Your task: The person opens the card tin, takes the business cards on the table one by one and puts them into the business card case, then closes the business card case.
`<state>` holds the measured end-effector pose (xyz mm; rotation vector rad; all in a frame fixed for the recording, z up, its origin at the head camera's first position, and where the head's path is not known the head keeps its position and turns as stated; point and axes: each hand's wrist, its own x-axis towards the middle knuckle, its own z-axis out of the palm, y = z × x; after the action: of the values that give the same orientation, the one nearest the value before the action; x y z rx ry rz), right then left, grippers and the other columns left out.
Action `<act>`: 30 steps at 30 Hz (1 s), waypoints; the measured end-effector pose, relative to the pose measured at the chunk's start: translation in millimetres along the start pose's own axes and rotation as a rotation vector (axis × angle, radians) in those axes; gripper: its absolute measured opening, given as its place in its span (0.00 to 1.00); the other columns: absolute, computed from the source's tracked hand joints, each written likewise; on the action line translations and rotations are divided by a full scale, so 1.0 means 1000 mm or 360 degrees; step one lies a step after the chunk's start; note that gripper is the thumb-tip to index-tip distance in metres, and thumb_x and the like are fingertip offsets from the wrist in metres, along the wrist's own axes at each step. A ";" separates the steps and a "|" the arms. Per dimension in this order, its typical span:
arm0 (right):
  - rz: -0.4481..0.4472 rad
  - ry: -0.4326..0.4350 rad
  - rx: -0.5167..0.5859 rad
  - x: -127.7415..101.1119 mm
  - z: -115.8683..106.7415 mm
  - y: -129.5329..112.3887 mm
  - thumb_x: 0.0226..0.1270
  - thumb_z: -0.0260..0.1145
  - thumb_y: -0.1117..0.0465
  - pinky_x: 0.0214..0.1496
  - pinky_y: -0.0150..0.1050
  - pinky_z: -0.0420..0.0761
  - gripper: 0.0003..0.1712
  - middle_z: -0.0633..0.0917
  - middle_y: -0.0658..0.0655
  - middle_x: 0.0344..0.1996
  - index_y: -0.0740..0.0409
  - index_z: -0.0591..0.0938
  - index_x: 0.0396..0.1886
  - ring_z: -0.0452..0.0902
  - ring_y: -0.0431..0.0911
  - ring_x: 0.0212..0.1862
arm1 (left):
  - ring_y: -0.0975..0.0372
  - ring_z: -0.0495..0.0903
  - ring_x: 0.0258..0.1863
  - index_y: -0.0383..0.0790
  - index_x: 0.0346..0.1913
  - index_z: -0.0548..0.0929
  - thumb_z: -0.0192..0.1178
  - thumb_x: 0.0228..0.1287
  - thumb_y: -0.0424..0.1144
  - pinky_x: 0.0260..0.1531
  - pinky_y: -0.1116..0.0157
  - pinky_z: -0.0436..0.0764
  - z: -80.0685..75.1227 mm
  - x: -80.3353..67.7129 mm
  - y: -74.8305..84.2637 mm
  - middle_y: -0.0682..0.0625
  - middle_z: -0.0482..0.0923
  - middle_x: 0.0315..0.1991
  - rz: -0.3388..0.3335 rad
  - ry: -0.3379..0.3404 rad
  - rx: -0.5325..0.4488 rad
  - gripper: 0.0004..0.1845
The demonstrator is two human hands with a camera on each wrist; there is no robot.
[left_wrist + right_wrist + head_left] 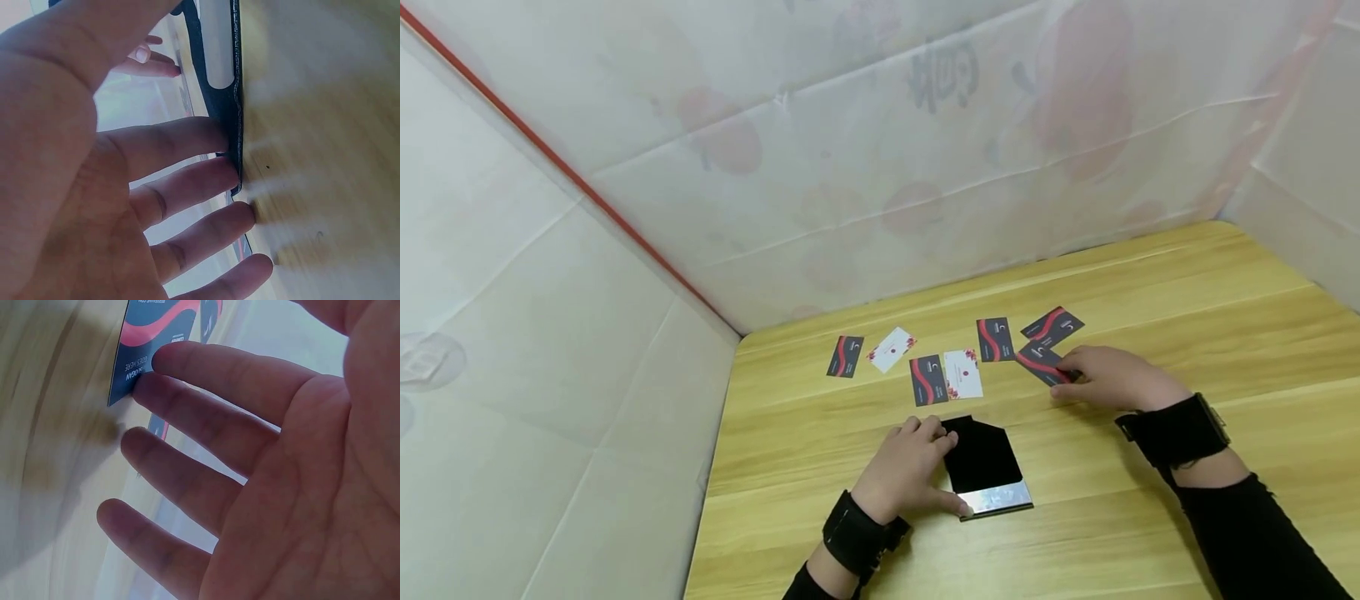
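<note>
Your left hand [904, 475] covers the left edge of the black card case [981, 462], so you cannot see how its fingers meet the case from the head view. In the left wrist view the case [232, 94] shows only edge-on and runs off the top edge. Your right hand [1112, 379] hides the near corner of the dark card [1039, 362]. In the right wrist view that card [159, 337] is cut off at the top, its small print is unreadable, and the desk [56, 425] is blurred. Print on the 7 cards is too small to read.
</note>
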<state>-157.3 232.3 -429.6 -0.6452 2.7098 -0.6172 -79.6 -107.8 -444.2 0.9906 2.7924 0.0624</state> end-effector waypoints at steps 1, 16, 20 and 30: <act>-0.0003 -0.0005 -0.0006 0.001 0.001 -0.002 0.66 0.68 0.42 0.38 0.40 0.70 0.19 0.81 0.53 0.38 0.54 0.84 0.39 0.70 0.44 0.35 | 0.60 0.71 0.53 0.52 0.68 0.76 0.64 0.38 0.80 0.53 0.59 0.76 0.000 0.000 0.000 0.55 0.73 0.57 0.0001 0.0004 0.0002 0.54; -0.0006 -0.0092 0.0027 0.009 0.014 -0.026 0.56 0.76 0.49 0.32 0.37 0.67 0.31 0.76 0.48 0.25 0.61 0.83 0.55 0.68 0.41 0.28 | 0.60 0.71 0.53 0.50 0.69 0.75 0.65 0.40 0.79 0.53 0.59 0.76 -0.002 -0.002 0.000 0.54 0.73 0.58 0.0004 -0.0015 -0.0027 0.54; 0.0028 -0.0055 -0.0010 0.010 0.018 -0.026 0.47 0.80 0.52 0.31 0.37 0.66 0.42 0.74 0.52 0.28 0.60 0.78 0.63 0.67 0.44 0.30 | 0.59 0.71 0.54 0.50 0.69 0.75 0.65 0.40 0.79 0.53 0.59 0.76 -0.003 -0.003 -0.001 0.54 0.73 0.58 0.0012 -0.0007 -0.0037 0.54; 0.0046 -0.0012 -0.0137 0.013 0.029 -0.021 0.53 0.77 0.48 0.31 0.38 0.67 0.47 0.74 0.54 0.36 0.55 0.71 0.72 0.68 0.45 0.31 | 0.60 0.71 0.54 0.50 0.69 0.75 0.64 0.41 0.79 0.52 0.60 0.75 -0.002 -0.001 0.000 0.54 0.73 0.58 0.0031 0.0000 -0.0026 0.53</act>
<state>-150.6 198.9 -447.3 -0.6264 2.7466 -0.4921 -79.6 -108.1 -442.6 1.0141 2.7781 0.0881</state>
